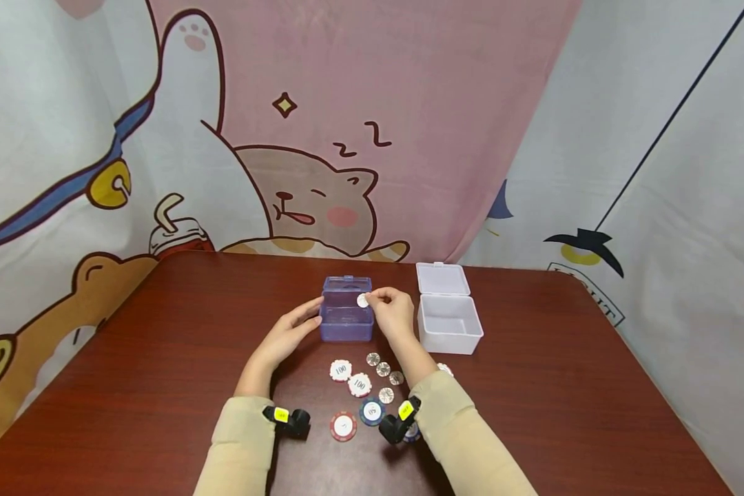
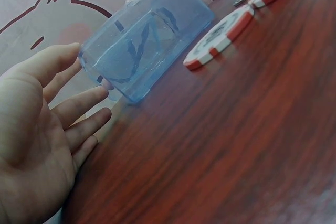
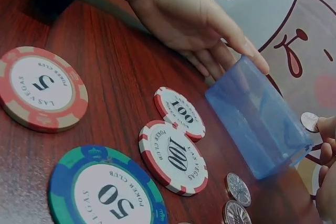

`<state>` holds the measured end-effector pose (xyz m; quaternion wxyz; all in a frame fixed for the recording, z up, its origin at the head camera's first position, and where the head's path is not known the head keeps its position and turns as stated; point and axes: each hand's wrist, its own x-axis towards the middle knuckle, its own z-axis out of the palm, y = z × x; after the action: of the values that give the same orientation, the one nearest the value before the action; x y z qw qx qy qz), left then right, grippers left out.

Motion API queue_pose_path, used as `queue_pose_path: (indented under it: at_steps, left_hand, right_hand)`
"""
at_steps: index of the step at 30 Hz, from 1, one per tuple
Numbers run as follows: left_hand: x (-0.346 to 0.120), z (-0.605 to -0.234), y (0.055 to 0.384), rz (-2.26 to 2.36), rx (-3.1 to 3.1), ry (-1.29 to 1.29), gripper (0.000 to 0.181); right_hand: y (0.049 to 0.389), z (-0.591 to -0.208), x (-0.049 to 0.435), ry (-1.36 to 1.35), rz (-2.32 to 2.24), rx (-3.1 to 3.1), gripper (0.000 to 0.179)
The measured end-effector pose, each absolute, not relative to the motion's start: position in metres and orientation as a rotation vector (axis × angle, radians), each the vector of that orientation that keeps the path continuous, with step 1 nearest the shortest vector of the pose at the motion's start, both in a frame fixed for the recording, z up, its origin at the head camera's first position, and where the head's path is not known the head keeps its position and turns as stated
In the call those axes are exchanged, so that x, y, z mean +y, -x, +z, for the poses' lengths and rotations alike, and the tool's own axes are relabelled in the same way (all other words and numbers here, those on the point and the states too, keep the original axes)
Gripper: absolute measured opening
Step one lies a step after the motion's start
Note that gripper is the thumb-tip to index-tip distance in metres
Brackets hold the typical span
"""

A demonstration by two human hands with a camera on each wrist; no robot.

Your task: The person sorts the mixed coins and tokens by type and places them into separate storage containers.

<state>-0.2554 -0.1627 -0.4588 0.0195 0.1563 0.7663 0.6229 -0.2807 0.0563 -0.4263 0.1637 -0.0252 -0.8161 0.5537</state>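
A translucent blue plastic box [image 1: 346,333] stands on the table with its lid raised at the back. My left hand [image 1: 288,332] steadies its left side, the fingers [image 2: 79,100] nearly straight and spread, fingertips at the box edge. Over the box's right rim, my right hand [image 1: 393,315] pinches a silver coin [image 3: 309,121] between thumb and fingers. Several more coins [image 1: 383,369] lie in front of the box. Beside them are two white-and-red 100 poker chips [image 3: 173,157], a blue-green 50 chip [image 3: 111,195] and a red 5 chip [image 3: 43,88].
To the right, a white plastic box [image 1: 451,342] stands with its lid open. A white chip [image 1: 445,368] is partly hidden by the right forearm, and a blue chip [image 1: 412,434] by the right wrist camera. A printed curtain [image 1: 372,83] hangs behind the table [image 1: 564,386].
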Motion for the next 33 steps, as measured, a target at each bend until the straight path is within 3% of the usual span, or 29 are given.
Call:
queue_pose_path:
  at_steps: [33]
  left_hand:
    - [-0.162,-0.458,0.255,1.918,2.402,-0.480,0.048]
  right_hand:
    - [0.278,-0.439,0.059,-0.051,1.680,-2.267,0.010]
